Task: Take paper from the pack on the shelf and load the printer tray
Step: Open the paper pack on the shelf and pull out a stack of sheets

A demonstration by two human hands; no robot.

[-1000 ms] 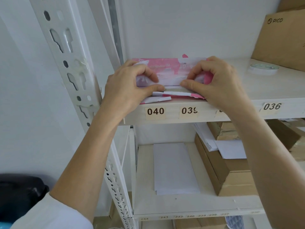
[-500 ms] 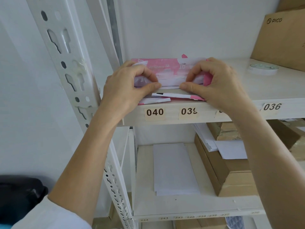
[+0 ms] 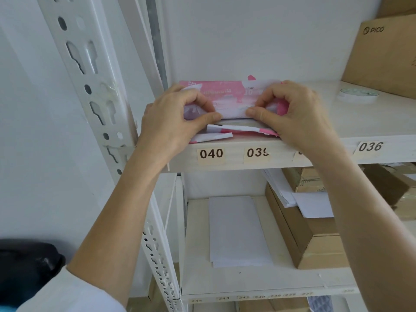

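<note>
A pink and white paper pack (image 3: 227, 95) lies on the upper shelf (image 3: 371, 122), its torn end facing me. My left hand (image 3: 173, 122) pinches the pack's front flap at the left. My right hand (image 3: 292, 111) pinches the same flap at the right. Both hold the wrapper's front edge lifted. Torn strips of wrapper (image 3: 234, 131) hang over the shelf's front edge below my fingers. The sheets inside are mostly hidden. No printer is in view.
A roll of tape (image 3: 359, 94) and a brown cardboard box (image 3: 387, 55) stand on the upper shelf to the right. On the lower shelf lie loose white sheets (image 3: 238, 230) and cardboard boxes (image 3: 310, 235). A white perforated upright (image 3: 99, 95) stands at the left.
Both hands keep their pinch on the wrapper; the flap has been raised slightly and the gap under it has widened a little.
</note>
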